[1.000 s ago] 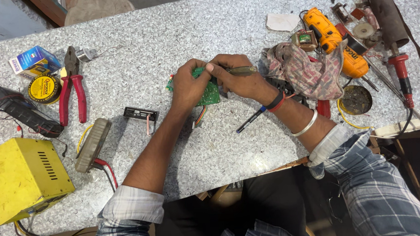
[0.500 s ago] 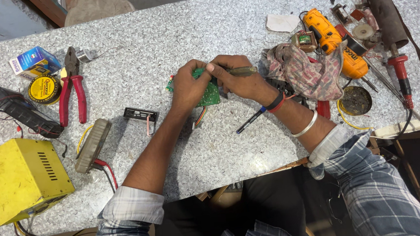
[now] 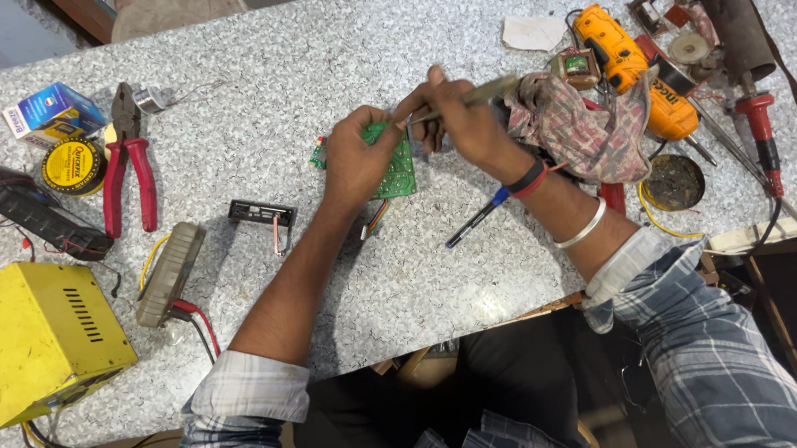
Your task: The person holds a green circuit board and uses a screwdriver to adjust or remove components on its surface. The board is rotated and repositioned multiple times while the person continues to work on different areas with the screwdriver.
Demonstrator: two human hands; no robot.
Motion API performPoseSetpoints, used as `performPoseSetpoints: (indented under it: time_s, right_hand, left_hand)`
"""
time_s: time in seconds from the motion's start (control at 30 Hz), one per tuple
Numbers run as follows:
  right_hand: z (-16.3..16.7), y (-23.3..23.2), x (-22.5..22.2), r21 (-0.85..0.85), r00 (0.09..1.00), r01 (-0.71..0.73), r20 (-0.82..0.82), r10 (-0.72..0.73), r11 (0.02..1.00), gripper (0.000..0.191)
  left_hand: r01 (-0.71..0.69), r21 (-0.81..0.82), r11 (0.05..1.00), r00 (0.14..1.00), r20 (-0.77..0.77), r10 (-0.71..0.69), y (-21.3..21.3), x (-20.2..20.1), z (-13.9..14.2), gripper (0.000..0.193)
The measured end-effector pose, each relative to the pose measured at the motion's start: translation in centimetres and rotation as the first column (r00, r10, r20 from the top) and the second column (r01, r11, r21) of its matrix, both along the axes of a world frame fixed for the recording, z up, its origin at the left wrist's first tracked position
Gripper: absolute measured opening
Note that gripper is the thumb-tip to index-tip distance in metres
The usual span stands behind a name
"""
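At the middle of the speckled surface [image 3: 478,275], I see my left hand [image 3: 355,156] with its grip closed on the green circuit board [image 3: 396,167], and my right hand [image 3: 462,124] pinching a thin tool [image 3: 478,94] over it.

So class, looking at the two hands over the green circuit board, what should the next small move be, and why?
Probably lower the tool's tip onto the board. The left hand grips the green circuit board against the table, while the right hand holds a slim tool just above it, angled towards the board's upper edge.
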State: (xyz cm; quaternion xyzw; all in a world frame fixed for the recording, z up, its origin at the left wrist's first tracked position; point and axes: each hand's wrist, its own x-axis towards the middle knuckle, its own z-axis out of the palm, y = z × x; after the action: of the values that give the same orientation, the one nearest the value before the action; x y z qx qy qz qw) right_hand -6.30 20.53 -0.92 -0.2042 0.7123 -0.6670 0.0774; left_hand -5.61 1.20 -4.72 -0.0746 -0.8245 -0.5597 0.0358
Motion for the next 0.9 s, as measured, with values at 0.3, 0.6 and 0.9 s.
performPoseSetpoints:
  time_s: [0.3,0.6,0.9]
  right_hand:
    - [0.0,0.2,0.1,-0.166,0.992,0.007,0.125,0.014,0.986,0.023]
    - [0.4,0.4,0.3,-0.216,0.980,-0.057,0.173,0.096,0.975,0.021]
    - [0.7,0.5,0.6,-0.241,0.991,-0.121,0.020,0.130,0.963,0.014]
  left_hand:
    - [-0.170,0.212,0.962,0.985,0.048,0.164,0.2,-0.4,0.0,0.035]
    - [-0.122,0.313,0.942,0.939,-0.270,0.211,-0.7,0.8,2.6,0.044]
    - [-0.124,0.262,0.957,0.918,-0.336,0.211,-0.9,0.5,2.8,0.038]
